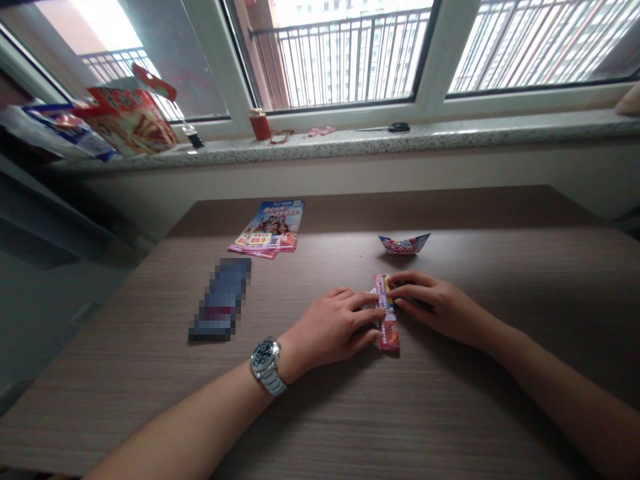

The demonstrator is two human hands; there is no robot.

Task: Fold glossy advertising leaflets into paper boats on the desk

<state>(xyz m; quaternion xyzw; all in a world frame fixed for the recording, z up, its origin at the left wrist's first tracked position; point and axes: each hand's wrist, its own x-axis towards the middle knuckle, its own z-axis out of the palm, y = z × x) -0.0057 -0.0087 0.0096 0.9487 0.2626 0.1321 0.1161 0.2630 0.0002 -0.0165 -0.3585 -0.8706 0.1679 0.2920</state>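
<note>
A narrow folded strip of a printed pink flyer (389, 333) lies on the table between my hands. My left hand (337, 327), with a metal watch (265, 357) on its wrist, rests from the left with fingers spread and their tips on the strip's middle and lower part. From the right, my right hand (435, 300) touches the strip's upper part, its fingers stretched out. Part of the strip is hidden under the fingertips. Just beyond it stands a folded paper boat (404, 245) of similar printed paper.
Several flyers (273, 227) lie stacked at the back left of the wooden table (310, 413). A dark, pixelated flat object (220, 300) lies nearer. Along the stone sill (325, 148) are snack bags (130, 120), a red container (259, 125) and scissors (397, 127).
</note>
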